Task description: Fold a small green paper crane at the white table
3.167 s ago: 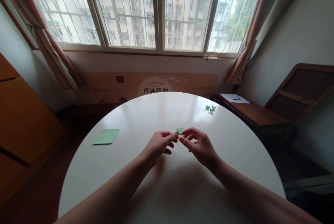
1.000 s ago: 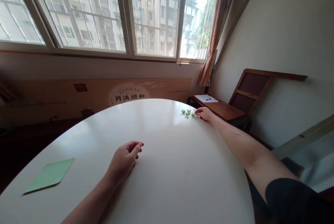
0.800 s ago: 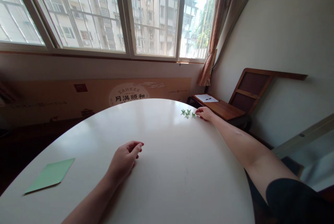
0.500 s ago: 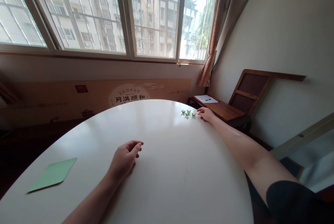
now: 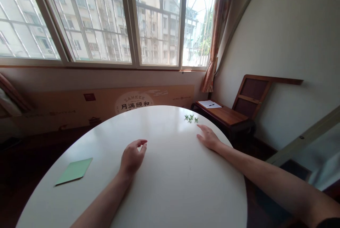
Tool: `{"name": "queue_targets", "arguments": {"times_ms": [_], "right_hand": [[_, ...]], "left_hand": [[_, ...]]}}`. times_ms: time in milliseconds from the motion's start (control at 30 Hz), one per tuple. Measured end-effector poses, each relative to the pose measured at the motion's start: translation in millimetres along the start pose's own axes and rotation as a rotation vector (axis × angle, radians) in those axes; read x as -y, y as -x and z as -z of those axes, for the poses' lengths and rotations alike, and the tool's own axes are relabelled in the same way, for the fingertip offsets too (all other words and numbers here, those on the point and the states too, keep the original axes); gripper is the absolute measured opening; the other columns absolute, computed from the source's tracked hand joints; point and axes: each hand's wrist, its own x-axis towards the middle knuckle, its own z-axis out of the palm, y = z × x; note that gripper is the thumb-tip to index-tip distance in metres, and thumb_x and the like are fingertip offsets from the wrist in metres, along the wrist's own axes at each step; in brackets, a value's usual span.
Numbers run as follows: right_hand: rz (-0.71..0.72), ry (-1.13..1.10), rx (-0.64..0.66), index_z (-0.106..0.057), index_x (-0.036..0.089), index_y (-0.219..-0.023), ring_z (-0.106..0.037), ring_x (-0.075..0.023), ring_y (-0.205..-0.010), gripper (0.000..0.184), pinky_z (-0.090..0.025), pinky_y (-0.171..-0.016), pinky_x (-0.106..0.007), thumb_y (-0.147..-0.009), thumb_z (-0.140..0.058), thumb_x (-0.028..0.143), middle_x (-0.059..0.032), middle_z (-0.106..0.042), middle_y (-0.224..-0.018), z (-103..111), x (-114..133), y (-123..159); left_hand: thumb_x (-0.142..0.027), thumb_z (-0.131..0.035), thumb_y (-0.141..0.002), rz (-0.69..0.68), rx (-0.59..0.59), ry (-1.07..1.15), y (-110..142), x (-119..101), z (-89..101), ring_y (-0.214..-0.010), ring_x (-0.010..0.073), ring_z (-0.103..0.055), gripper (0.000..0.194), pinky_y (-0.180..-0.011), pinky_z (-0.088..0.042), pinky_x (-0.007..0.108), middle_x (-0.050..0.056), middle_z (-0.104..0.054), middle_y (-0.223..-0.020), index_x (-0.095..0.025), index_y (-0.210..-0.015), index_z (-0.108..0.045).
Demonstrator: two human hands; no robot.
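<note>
My left hand (image 5: pixel 133 155) rests on the white round table (image 5: pixel 170 192), fingers curled in, thumb tip and index tip meeting around a small gap. Nothing shows between them. My right hand (image 5: pixel 208 138) is over the right part of the table, thumb and fingers apart, holding nothing. Just beyond its fingertips stand several small green folded-paper pieces (image 5: pixel 190 118) in a tight cluster; the hand is apart from them. To the left of my left hand lies a green square paper stack (image 5: pixel 74 171), flat on the table.
Past the table's right edge stands a wooden bench (image 5: pixel 228 112) with a white paper (image 5: pixel 209 104) and a pen on it. A printed brown panel (image 5: pixel 170 98) runs under the barred window (image 5: pixel 159 22). A curtain (image 5: pixel 209 75) hangs at the right.
My right hand has drawn back from beside the green folded pieces toward me, and its fingers have spread. The left hand's curled fingers have loosened slightly. The view has tilted up and shifted.
</note>
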Motion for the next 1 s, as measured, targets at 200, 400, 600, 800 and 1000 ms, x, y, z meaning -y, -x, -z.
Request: {"name": "queue_targets", "arguments": {"times_ms": [200,400,600,800,1000], "right_hand": [[-0.098,0.152,0.109,-0.041,0.021,-0.148,-0.030,-0.0369,-0.143,0.059,-0.021,-0.116,-0.064,-0.097,-0.058,0.046,-0.0129,-0.033,-0.157,10.3,24.3,13.6],[-0.189,0.203,0.234,-0.045,0.021,-0.145,-0.033,-0.0368,-0.142,0.054,-0.023,-0.115,-0.065,-0.097,-0.058,0.043,-0.0125,-0.035,-0.155,9.5,70.8,26.6],[-0.093,0.187,0.337,-0.037,0.024,-0.150,-0.019,-0.0375,-0.148,0.061,-0.010,-0.118,-0.065,-0.097,-0.055,0.048,-0.0106,-0.024,-0.162,-4.8,123.1,41.6],[-0.086,0.193,0.341,-0.039,0.023,-0.149,-0.024,-0.0377,-0.146,0.059,-0.014,-0.117,-0.066,-0.097,-0.057,0.044,-0.0111,-0.026,-0.160,3.3,123.1,41.7],[-0.087,0.200,0.345,-0.040,0.023,-0.148,-0.025,-0.0378,-0.145,0.059,-0.016,-0.116,-0.066,-0.097,-0.058,0.043,-0.0112,-0.027,-0.160,5.4,123.7,41.6]], "left_hand": [[-0.033,-0.049,-0.089,-0.028,-0.007,-0.316,10.0,-3.8,-6.8,-0.130,0.0326,-0.050,0.045,-0.113,-0.033,0.047,0.018,-0.061,-0.135,-0.011,-0.125,-0.065],[-0.042,-0.047,-0.094,-0.010,0.121,-0.512,16.5,-14.1,-11.9,-0.144,0.0340,-0.033,0.051,-0.117,-0.022,0.055,0.016,-0.044,-0.152,-0.017,-0.137,-0.057],[-0.054,-0.043,-0.098,0.052,0.255,-0.549,9.8,-12.6,-11.3,-0.146,0.0357,-0.028,0.062,-0.116,-0.020,0.061,0.016,-0.035,-0.158,-0.020,-0.148,-0.043],[-0.053,-0.050,-0.097,0.088,0.299,-0.532,7.7,-17.1,-11.0,-0.147,0.0361,-0.024,0.062,-0.117,-0.016,0.064,0.013,-0.031,-0.159,-0.021,-0.149,-0.040],[-0.048,-0.056,-0.096,0.099,0.290,-0.517,5.8,-22.0,-9.4,-0.145,0.0368,-0.028,0.057,-0.116,-0.018,0.066,0.013,-0.033,-0.157,-0.021,-0.146,-0.044]]}}
